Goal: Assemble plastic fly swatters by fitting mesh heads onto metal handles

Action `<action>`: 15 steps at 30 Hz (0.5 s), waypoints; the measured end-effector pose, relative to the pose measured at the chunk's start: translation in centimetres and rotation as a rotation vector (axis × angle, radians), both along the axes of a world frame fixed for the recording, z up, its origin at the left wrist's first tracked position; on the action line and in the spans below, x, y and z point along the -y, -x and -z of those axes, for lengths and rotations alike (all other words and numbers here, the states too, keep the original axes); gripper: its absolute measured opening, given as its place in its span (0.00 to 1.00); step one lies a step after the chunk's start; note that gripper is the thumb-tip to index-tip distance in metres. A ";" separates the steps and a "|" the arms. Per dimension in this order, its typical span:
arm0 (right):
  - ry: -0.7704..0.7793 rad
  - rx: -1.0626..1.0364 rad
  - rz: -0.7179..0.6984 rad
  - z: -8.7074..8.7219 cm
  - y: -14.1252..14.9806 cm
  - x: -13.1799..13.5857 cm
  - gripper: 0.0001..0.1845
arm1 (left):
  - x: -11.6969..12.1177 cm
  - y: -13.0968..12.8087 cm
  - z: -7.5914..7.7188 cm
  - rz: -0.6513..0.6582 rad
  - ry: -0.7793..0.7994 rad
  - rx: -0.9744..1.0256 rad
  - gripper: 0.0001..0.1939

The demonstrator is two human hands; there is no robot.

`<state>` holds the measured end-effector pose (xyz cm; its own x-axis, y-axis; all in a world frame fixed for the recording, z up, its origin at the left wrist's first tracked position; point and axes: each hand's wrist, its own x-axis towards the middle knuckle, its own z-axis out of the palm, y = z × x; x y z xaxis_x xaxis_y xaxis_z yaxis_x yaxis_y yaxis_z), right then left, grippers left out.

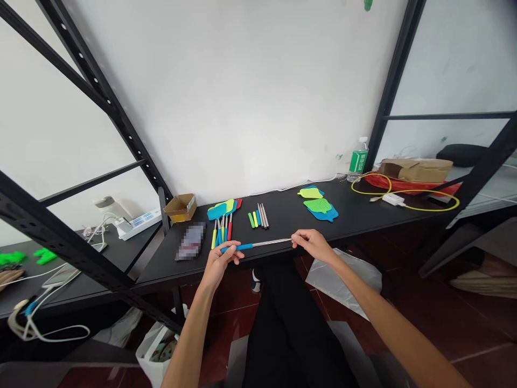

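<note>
Both my hands hold one metal rod (262,244). My left hand (218,261) has its fingers clenched around the rod's blue grip, and my right hand (313,245) pinches the bare metal end between its fingers. The rod sits level over the front edge of the worktop (283,215). Beyond the rod lie fly swatters with colored handles (222,226), loose colored grips (254,219), a few thin metal rods (263,215), and green and blue swatter heads (319,207). Farther left of the rod sits a cardboard box (180,207); farther right stands a water bottle (358,159).
</note>
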<state>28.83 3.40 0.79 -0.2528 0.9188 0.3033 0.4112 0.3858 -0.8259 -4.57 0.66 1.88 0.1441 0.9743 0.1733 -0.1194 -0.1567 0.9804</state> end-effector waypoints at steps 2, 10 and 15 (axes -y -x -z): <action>0.015 -0.030 -0.005 0.1 0.0 -0.1 0.18 | 0.0 0.0 0.0 0.001 -0.003 0.003 0.17; 0.008 -0.046 -0.008 0.2 0.0 -0.2 0.12 | -0.1 0.0 0.1 -0.007 0.004 -0.004 0.18; -0.006 0.023 -0.010 -0.1 -0.1 0.1 0.24 | -0.1 0.1 0.1 0.002 -0.004 0.000 0.18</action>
<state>28.94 3.34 0.93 -0.2685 0.9144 0.3031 0.4262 0.3949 -0.8139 -4.65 0.75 1.77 0.1455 0.9734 0.1770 -0.1198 -0.1602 0.9798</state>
